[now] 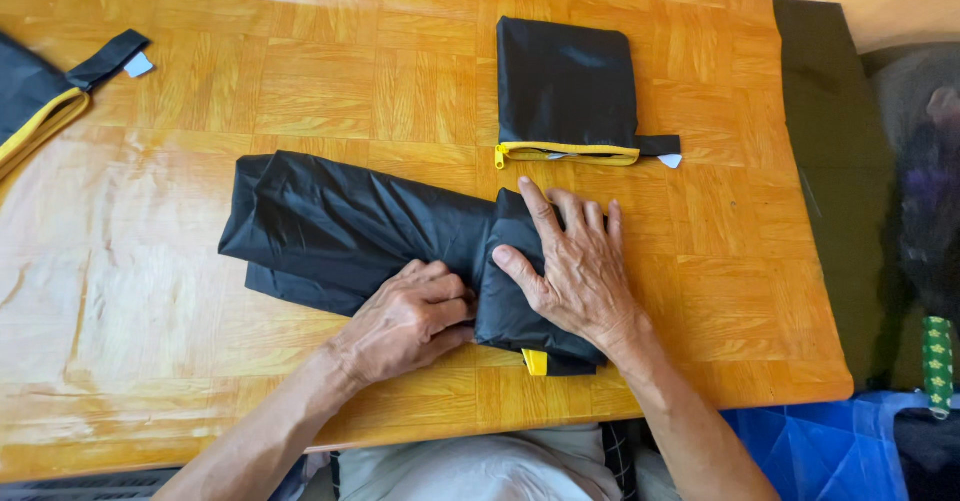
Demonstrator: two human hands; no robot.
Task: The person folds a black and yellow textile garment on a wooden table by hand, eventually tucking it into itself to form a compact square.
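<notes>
right hand [572, 273] flat, fingers spread on folded black nylon bag [350, 231] near bench [150, 291] front edge, left hand [410, 319] fingers curled, pinching its fold

The folded black garment [340, 231] is thin, creased synthetic cloth with a faint sheen, as is the black pouch [565, 86] with its yellow zip trim; the table [300, 81] is glossy varnished wood, parquet-patterned and smooth

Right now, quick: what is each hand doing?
Left hand: fingers curled, gripping the black fabric.
Right hand: open and flat, pressing on the folded end of the fabric.
</notes>
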